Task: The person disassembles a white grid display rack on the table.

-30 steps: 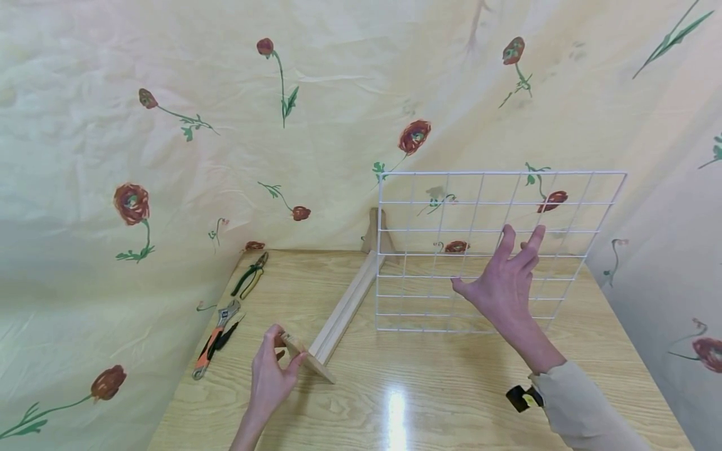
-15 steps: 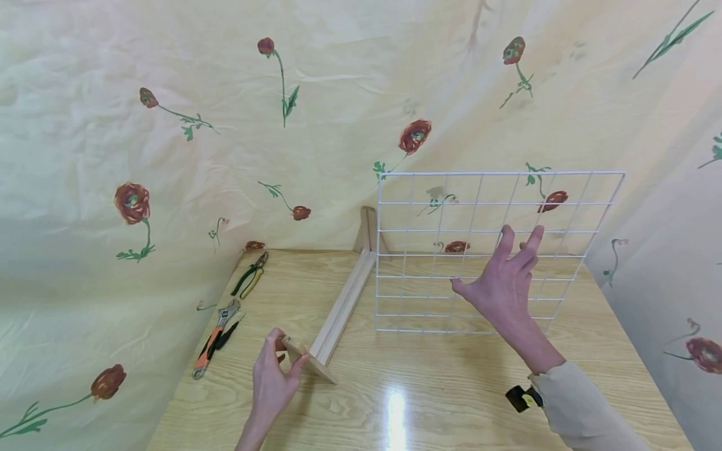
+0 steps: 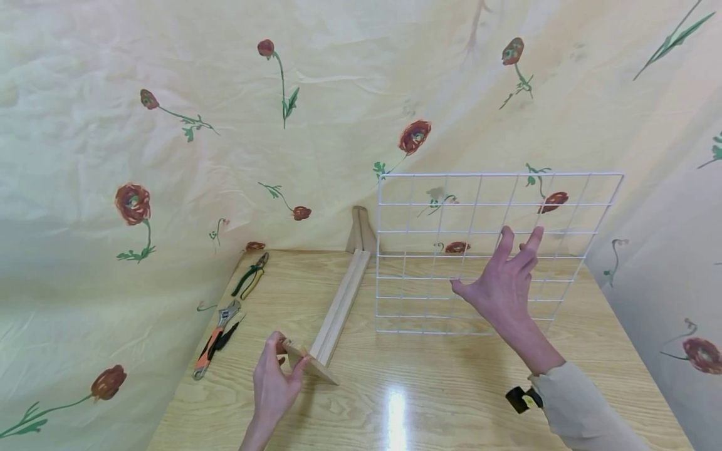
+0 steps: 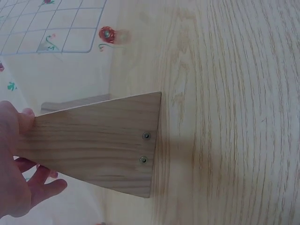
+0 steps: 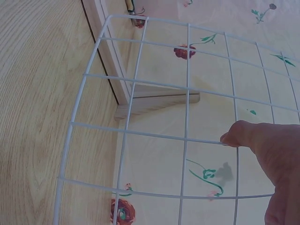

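My left hand pinches the top of a trapezoid end piece on a wooden stand. Two screw heads show near the wide lower edge of that piece. The stand's grooved bar runs away from me to a second end piece by the back wall. On the right, my right hand holds a white wire grid panel upright with a slight tilt, fingers spread across the wires. In the right wrist view, the thumb lies on a wire of the grid.
Pliers with green and yellow handles lie on the wood-grain table at the left. Nearer are an adjustable wrench and a small black-handled tool. A flowered cloth covers the walls behind and beside.
The far end of the wooden stand has swung to the left, away from the grid's left edge. My left hand has shifted slightly right and toward me; the grid has barely moved.
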`<state>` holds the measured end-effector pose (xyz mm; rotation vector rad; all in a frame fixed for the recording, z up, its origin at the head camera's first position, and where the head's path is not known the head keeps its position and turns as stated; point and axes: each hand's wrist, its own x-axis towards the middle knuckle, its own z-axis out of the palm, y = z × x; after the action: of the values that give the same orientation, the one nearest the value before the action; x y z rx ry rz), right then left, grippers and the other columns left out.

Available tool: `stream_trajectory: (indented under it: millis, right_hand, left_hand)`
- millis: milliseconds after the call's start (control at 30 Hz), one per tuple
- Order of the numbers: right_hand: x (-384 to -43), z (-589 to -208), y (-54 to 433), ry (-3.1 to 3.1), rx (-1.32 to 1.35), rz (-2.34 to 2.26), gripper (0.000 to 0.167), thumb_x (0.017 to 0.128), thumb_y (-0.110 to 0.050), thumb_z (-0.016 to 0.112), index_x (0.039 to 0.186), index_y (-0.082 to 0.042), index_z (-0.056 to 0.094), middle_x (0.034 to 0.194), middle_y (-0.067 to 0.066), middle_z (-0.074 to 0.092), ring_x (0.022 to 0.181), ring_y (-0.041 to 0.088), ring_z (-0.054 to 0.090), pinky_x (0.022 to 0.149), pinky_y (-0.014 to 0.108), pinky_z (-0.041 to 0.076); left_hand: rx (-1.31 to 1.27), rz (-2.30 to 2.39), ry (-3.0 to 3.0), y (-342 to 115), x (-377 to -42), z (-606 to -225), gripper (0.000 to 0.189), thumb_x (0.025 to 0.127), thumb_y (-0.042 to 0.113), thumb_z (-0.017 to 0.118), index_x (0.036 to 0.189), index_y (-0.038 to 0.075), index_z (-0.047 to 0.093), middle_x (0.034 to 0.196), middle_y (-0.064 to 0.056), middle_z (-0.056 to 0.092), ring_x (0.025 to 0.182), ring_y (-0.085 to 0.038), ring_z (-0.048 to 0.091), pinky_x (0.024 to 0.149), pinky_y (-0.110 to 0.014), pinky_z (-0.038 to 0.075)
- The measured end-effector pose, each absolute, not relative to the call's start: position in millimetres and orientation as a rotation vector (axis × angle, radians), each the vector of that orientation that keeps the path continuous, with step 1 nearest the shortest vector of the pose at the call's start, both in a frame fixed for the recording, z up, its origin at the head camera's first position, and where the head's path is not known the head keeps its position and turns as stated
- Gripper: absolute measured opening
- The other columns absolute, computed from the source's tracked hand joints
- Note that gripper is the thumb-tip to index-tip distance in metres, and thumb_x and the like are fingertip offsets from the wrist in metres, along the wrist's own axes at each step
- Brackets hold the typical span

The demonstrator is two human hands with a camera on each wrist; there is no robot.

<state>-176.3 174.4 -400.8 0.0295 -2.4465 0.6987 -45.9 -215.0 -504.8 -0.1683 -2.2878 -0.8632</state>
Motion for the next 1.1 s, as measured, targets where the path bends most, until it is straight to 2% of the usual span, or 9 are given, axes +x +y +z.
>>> stream_trajectory:
  millis: [267,533,633,833,1100]
  right_hand:
    - [-176.4,-401.7,174.1,-2.449,0.032,0.7,0.133,0.049,-0.024,0.1,0.148,-0.004,0.013,0.158,0.025,-0.022,0.121,0.06,0.027,0.063,0.064,0.046]
    - [-175.5,-403.1,173.8,-2.465,0.03,0.706,0.133,0.05,-0.024,0.099,0.148,-0.004,0.013,0.158,0.025,-0.022,0.122,0.061,0.027,0.062,0.065,0.046]
    - [-174.6,-402.9,173.4,-2.467,0.026,0.709,0.133,0.049,-0.024,0.1,0.148,-0.005,0.012,0.158,0.025,-0.022,0.122,0.061,0.026,0.062,0.066,0.045]
    - [-174.2,-403.0,173.2,-2.468,0.023,0.701,0.133,0.049,-0.025,0.1,0.148,-0.005,0.012,0.158,0.026,-0.022,0.12,0.062,0.027,0.062,0.066,0.045]
    - [-173.5,-404.2,173.6,-2.475,0.029,0.69,0.134,0.049,-0.025,0.1,0.148,-0.005,0.012,0.157,0.026,-0.022,0.12,0.064,0.027,0.062,0.067,0.046]
  left_hand:
    - [-0.143,-0.839,-2.282,-212.3,-44.3,-503.2,0.073,0.058,0.002,0.095,0.116,-0.002,0.05,0.089,-0.015,0.064,0.071,-0.028,0.064,0.051,-0.041,0.055]
    - [-0.123,-0.81,-2.269,-209.6,-42.5,-503.9,0.071,0.058,0.003,0.094,0.114,-0.001,0.051,0.087,-0.014,0.064,0.069,-0.029,0.064,0.049,-0.031,0.051]
    - [-0.115,-0.804,-2.269,-208.7,-42.2,-503.9,0.071,0.058,0.004,0.094,0.114,0.0,0.051,0.085,-0.013,0.064,0.069,-0.03,0.064,0.05,-0.032,0.052]
    - [-0.1,-0.815,-2.267,-206.9,-42.5,-505.1,0.073,0.056,0.004,0.096,0.114,0.0,0.052,0.083,-0.012,0.063,0.069,-0.032,0.064,0.051,-0.042,0.056]
    - [-0.115,-0.782,-2.251,-205.3,-42.8,-505.6,0.073,0.055,0.004,0.096,0.114,-0.001,0.052,0.082,-0.011,0.062,0.068,-0.028,0.064,0.051,-0.035,0.053]
